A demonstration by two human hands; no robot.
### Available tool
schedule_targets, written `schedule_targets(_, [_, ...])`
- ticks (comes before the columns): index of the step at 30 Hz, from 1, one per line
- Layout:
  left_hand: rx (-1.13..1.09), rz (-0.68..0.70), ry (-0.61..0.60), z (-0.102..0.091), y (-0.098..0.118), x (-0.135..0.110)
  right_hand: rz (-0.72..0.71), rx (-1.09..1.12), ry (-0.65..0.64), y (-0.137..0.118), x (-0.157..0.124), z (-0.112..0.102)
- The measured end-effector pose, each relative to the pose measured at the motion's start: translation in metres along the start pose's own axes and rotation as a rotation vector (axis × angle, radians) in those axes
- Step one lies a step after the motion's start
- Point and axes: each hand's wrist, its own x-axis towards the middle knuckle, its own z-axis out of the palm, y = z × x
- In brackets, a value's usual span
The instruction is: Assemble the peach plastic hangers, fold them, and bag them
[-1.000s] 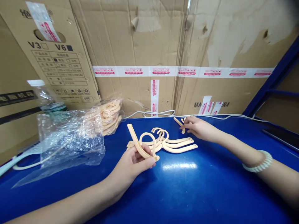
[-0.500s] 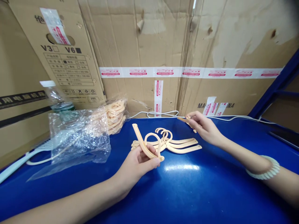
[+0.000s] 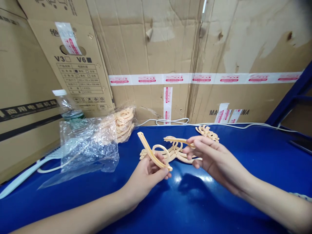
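Note:
My left hand (image 3: 148,172) is closed on a cream hanger piece (image 3: 152,154), a curved arm with a round hook, held above the blue table. To its right, my right hand (image 3: 212,156) pinches a separate hanger arm (image 3: 177,139) by one end, its free end pointing left. The two pieces are apart. Behind them several assembled hangers (image 3: 185,157) lie stacked on the table, partly covered by my hands. A small pile of loose hanger arms (image 3: 207,132) sits farther back, beyond my right hand.
At the left lie a clear plastic bag (image 3: 90,146) and bagged cream hanger parts (image 3: 124,123). A bottle with a white cap (image 3: 69,107) and a pale blue fly swatter (image 3: 26,180) are there too. Cardboard (image 3: 151,48) walls the back, with a white cable (image 3: 234,126) along its foot.
My right hand has come back from the loose pile toward my left hand, bringing a hanger arm. My left hand keeps its hold on the hook piece. The view has shifted slightly.

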Motion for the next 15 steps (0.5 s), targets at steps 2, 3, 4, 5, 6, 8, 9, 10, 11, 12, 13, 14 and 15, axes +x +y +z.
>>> schedule_targets(2, [0.015, 0.003, -0.006, 0.001, 0.002, 0.000, 0.072, 0.026, -0.006, 0.007, -0.003, 0.003])
schedule_targets(3, [0.020, 0.006, -0.008, 0.001, 0.003, 0.000, 0.092, 0.040, -0.003, 0.011, -0.004, 0.004])
schedule_targets(4, [0.026, 0.009, -0.011, 0.001, 0.003, 0.000, 0.102, 0.054, 0.000, 0.014, -0.005, 0.005])
schedule_targets(5, [0.034, 0.014, -0.017, 0.001, 0.003, 0.000, 0.105, 0.066, 0.001, 0.018, -0.005, 0.006])
schedule_targets(6, [0.045, 0.019, -0.027, 0.001, 0.003, 0.000, 0.104, 0.078, -0.005, 0.021, -0.005, 0.006])
schedule_targets(8, [0.068, 0.036, -0.049, 0.001, 0.002, 0.001, 0.113, 0.092, -0.035, 0.026, -0.006, 0.007])
schedule_targets(9, [0.076, 0.040, -0.063, 0.001, 0.002, 0.001, 0.124, 0.093, -0.056, 0.027, -0.006, 0.007])
schedule_targets(10, [0.077, 0.038, -0.074, 0.001, 0.001, 0.001, 0.137, 0.093, -0.076, 0.029, -0.006, 0.008])
schedule_targets(11, [0.076, 0.036, -0.083, 0.000, 0.001, 0.001, 0.148, 0.094, -0.089, 0.030, -0.006, 0.008])
schedule_targets(12, [0.079, 0.037, -0.087, 0.000, 0.001, 0.002, 0.157, 0.092, -0.093, 0.032, -0.006, 0.008])
schedule_targets(13, [0.089, 0.040, -0.089, 0.000, 0.001, 0.002, 0.160, 0.086, -0.085, 0.033, -0.006, 0.008])
schedule_targets(14, [0.105, 0.049, -0.088, -0.001, 0.001, 0.002, 0.154, 0.072, -0.068, 0.035, -0.007, 0.008])
schedule_targets(15, [0.126, 0.060, -0.086, -0.001, 0.001, 0.002, 0.146, 0.052, -0.049, 0.036, -0.007, 0.008])
